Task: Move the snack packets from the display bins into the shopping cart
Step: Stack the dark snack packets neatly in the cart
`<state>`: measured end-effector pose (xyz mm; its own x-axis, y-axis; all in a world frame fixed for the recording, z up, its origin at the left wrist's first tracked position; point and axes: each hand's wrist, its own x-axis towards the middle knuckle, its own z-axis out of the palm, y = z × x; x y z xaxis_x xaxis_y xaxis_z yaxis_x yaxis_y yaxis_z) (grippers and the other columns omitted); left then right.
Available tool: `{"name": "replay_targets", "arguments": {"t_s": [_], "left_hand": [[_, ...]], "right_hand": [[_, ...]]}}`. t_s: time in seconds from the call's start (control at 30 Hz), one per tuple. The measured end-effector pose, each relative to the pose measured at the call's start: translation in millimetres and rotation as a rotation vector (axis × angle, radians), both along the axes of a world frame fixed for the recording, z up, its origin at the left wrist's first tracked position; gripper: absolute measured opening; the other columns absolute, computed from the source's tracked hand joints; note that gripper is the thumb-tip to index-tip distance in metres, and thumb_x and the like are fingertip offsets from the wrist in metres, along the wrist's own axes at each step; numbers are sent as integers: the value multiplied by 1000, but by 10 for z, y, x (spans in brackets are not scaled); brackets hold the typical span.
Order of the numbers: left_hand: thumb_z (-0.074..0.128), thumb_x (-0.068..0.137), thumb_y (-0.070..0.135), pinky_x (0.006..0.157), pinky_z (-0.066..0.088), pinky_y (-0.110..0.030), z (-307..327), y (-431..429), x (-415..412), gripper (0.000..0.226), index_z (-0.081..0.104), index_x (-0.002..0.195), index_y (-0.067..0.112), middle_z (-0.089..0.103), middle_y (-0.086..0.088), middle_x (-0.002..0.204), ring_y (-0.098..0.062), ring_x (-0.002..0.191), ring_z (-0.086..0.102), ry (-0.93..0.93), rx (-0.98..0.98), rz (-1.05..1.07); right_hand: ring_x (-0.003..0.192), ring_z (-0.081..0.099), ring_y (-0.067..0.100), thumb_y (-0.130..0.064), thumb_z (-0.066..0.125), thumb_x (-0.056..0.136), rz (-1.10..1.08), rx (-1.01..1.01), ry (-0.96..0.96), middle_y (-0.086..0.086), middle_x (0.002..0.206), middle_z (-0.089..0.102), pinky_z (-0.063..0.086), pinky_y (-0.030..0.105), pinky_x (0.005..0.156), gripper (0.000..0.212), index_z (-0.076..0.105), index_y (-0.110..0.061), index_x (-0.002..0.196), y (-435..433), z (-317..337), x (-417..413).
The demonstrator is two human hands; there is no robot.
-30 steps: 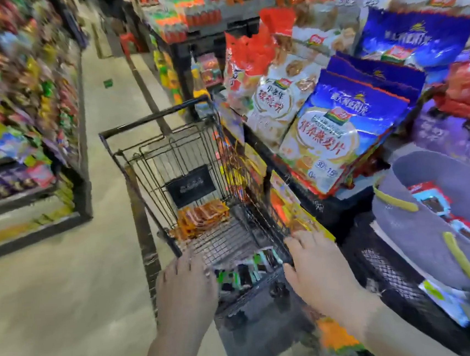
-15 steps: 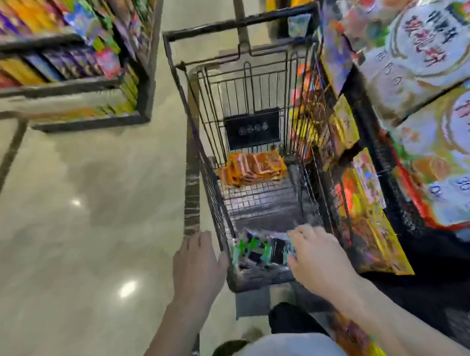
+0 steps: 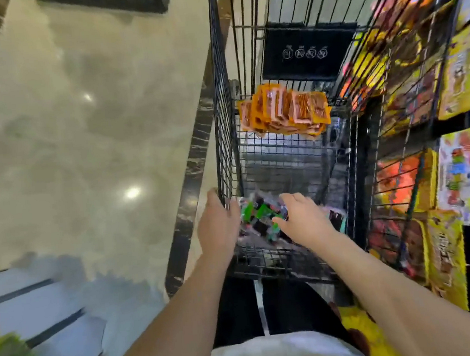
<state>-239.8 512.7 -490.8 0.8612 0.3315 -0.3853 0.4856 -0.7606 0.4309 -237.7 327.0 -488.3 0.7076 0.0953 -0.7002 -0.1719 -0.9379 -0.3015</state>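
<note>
Head camera looks steeply down on 2 bare forearms that reach into the near end of the black wire shopping cart (image 3: 222, 98). The right hand (image 3: 304, 221) lies on top of the bundle of green and black snack packets (image 3: 256, 218), with its fingers curved down over the right part of the bundle. The picture is blurred here, so I cannot tell if these fingers really clamp the packets or only rest on them. The left hand (image 3: 219, 231) is at the near left corner of the cart. Its fingers are quite straight and not closed around anything, they lie against the wire wall, and the thumb is just beside the left edge of the bundle.

The bundle sits inside the cart, at the end closest to the person. At the far end, on the wire floor, lies a pile of orange snack packets (image 3: 284, 111), well apart from the hands. Above this pile a black rectangular sign plate (image 3: 306, 52) hangs on the far wall.

Right of the cart, yellow and red snack bags (image 3: 459, 70) hang on a dark display rack. Left of it is a glossy beige stone floor (image 3: 80, 135) with a dark stripe.
</note>
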Motion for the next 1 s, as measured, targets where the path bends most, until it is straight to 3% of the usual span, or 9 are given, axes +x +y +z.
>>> {"name": "replay_targets", "arguments": {"t_s": [0.1,0.27,0.4,0.53,0.6,0.7,0.87,0.93,1.0], "left_hand": [[52,106,54,70,54,-33,-209,32,-1,51,44,143,19,72,4,96,-18,75,64,-47,17,23],[43,106,57,71,54,-36,-372,111,-5,46,46,137,23,72,4,93,-25,82,72,-72,18,15],[49,107,51,62,41,-28,-378,131,65,28,35,127,37,56,19,77,-12,67,60,-125,32,-3],[53,106,46,54,22,-15,-400,131,101,22,34,115,40,39,29,66,14,58,35,-145,63,-8],[52,106,47,55,23,-14,-424,133,90,21,36,117,38,40,28,66,15,59,35,-144,60,-24],[51,106,46,55,23,-14,-455,148,78,23,48,121,28,42,26,68,14,59,36,-166,49,-34],[54,105,46,53,33,-18,-427,144,89,27,55,119,23,54,21,76,-1,61,51,-205,-5,-37],[60,102,48,65,51,-30,-371,114,81,35,50,128,27,63,15,95,-9,78,62,-199,-99,27],[71,96,44,90,56,-39,-255,96,69,46,46,133,31,55,15,118,-12,104,61,-260,-163,116]], "right_hand": [[141,39,36,-44,64,100,-69,28,75,12,156,42,39,48,113,74,30,-16,159,44,-448,123],[142,31,36,-55,71,91,-52,-5,62,11,154,38,37,49,112,91,25,-17,160,155,-1026,221],[126,37,32,-56,77,84,-36,-43,-24,8,138,44,40,46,99,85,40,-20,151,259,-1297,173],[115,38,27,-57,83,77,-87,-17,-132,0,118,48,32,40,87,64,56,-26,127,295,-1407,148],[111,39,24,-52,85,77,-128,70,-168,-7,107,46,30,37,82,50,57,-30,113,263,-1413,123],[98,53,17,-41,85,82,-277,300,-102,-15,98,54,42,37,73,36,52,-36,95,182,-1364,77],[89,59,-5,-30,88,81,-403,502,39,-16,105,70,43,26,74,30,59,-34,90,-30,-1144,115],[80,57,-16,-27,88,81,-437,547,46,-18,102,70,40,22,73,29,62,-31,91,-172,-990,142],[80,57,-22,-29,88,81,-445,561,48,-22,100,68,39,21,72,28,63,-33,94,-325,-815,170]]}}
